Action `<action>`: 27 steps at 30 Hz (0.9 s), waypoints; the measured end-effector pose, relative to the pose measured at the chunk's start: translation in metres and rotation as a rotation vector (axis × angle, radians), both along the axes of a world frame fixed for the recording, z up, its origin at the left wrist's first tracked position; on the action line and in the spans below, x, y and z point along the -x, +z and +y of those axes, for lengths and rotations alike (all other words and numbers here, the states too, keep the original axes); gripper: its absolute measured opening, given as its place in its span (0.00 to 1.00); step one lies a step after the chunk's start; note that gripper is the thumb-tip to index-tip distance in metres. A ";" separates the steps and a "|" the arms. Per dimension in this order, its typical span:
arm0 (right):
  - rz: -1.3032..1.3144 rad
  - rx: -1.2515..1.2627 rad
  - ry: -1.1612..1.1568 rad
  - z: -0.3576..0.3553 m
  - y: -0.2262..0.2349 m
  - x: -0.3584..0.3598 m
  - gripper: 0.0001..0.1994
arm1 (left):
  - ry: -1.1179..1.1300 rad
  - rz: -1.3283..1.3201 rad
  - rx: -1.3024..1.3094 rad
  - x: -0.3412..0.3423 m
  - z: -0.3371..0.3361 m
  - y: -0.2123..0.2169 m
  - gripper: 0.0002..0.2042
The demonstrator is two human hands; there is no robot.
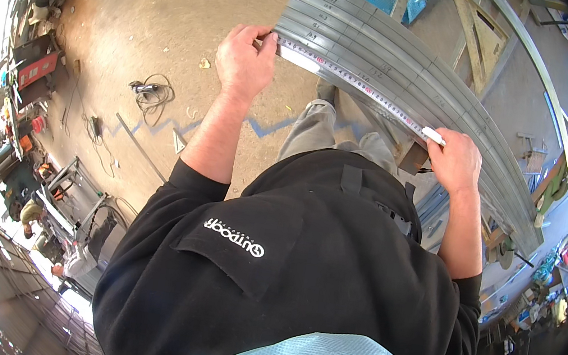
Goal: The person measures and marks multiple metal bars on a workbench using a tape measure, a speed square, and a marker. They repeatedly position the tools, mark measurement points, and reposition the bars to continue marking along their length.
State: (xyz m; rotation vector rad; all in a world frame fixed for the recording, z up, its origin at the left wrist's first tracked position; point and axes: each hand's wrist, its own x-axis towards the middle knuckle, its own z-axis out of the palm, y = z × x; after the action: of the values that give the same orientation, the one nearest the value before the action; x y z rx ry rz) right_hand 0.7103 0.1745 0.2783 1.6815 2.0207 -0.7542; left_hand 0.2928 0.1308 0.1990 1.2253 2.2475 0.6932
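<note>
A stack of several long grey metal strips [415, 72] lies side by side across the upper right, on a support I cannot see. A white tape measure blade [362, 83] runs along the nearest strip. My left hand [244, 61] pinches the blade's end at the strips' left end. My right hand [455, 159] grips the blade further right and presses it onto the strip's near edge. My black sleeves and grey trousers fill the lower middle.
The brown concrete floor [154, 14] carries a coiled cable with a tool [149, 92], a thin metal rod [139, 146] and a blue zigzag mark. Wooden triangular frames [482, 35] lie beyond the strips. Cluttered benches and machines line the left and right rims.
</note>
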 end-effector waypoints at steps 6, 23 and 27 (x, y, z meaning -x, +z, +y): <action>-0.059 0.063 -0.015 0.003 0.001 0.006 0.10 | -0.062 0.108 0.082 0.003 0.009 0.006 0.10; -0.104 0.048 0.004 0.003 0.002 0.011 0.11 | -0.045 0.056 0.194 0.005 0.020 0.012 0.12; -0.094 0.017 -0.002 0.002 0.002 0.012 0.11 | -0.059 0.058 0.199 0.007 0.019 0.011 0.12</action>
State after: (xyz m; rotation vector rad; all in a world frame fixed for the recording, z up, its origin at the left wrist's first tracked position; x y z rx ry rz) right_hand 0.6986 0.1762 0.2800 1.6780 1.9431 -0.6780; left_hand 0.2860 0.1497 0.2103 1.2213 2.2548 0.4054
